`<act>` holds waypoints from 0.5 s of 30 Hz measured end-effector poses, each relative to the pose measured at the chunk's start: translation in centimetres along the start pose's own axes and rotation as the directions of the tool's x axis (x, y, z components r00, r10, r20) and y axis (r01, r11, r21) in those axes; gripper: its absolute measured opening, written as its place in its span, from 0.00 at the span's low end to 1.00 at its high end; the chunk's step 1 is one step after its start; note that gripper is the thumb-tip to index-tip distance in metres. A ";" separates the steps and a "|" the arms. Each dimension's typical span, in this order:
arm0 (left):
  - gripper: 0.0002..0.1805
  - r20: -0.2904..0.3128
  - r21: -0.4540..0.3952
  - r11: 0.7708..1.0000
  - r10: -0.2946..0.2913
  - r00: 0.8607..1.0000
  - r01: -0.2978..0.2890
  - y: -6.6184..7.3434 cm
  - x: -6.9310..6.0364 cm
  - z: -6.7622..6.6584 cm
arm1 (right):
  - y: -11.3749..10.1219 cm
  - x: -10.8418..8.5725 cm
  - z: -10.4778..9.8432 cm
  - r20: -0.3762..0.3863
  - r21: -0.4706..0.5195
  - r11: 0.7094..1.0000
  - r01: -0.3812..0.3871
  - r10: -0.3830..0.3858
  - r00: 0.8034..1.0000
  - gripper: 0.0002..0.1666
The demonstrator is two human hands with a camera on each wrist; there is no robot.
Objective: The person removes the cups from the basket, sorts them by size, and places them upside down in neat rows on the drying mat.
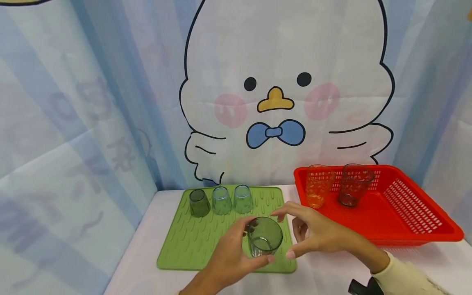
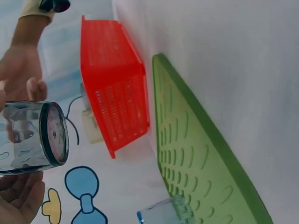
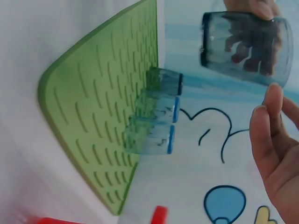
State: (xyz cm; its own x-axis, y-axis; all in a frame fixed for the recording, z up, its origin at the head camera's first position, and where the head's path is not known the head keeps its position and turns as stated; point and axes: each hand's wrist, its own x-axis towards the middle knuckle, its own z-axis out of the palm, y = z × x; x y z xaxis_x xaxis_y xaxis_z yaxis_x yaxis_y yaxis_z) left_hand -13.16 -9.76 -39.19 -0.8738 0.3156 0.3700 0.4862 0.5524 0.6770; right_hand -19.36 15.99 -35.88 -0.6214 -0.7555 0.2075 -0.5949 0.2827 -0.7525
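My left hand (image 1: 230, 256) holds a smoky grey-green drinking glass (image 1: 264, 235) above the front right of a green drying mat (image 1: 195, 250). The glass is upright, its thick base toward the mat in the left wrist view. To its right hovers my right hand (image 1: 317, 229), fingers bent and thumb apart, holding nothing. In the right wrist view its fingertips (image 3: 274, 95) are close to the glass rim; whether they touch, I cannot tell. At the mat's back stand a dark glass (image 1: 199, 203) and two bluish glasses (image 1: 222, 200), (image 1: 243, 199).
A red plastic basket (image 1: 424, 237) with perforated walls stands right of the mat. An orange-looking clear glass (image 1: 318, 186) and a wider clear glass (image 1: 354, 186) are inside it. A curtain with a cartoon bird (image 1: 280, 53) hangs behind the white table (image 1: 144, 246).
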 end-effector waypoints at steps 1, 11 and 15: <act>0.47 -0.007 -0.008 1.000 -0.006 1.000 0.005 0.0 0.0 -0.2 | 0.4 -0.1 0.0 0.008 0.024 1.000 0.001 -0.001 1.000 0.41; 0.46 -0.058 -0.039 0.998 0.046 0.997 -0.049 0.9 0.0 -1.2 | 3.1 -0.5 2.4 0.046 0.211 0.975 -0.070 0.062 0.997 0.42; 0.45 -0.039 -0.081 0.993 0.078 0.996 -0.081 1.2 0.0 -1.1 | 3.4 -0.2 3.6 0.080 0.271 0.960 -0.072 0.052 0.995 0.46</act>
State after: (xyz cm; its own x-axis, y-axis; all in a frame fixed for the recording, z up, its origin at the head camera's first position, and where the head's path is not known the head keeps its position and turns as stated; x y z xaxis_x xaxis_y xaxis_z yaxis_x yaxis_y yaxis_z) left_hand -12.61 -9.92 -37.62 -0.8329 0.3270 0.4464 0.5529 0.4609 0.6941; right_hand -19.40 14.98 -40.68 -0.6088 -0.7846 0.1173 -0.3878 0.1654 -0.9068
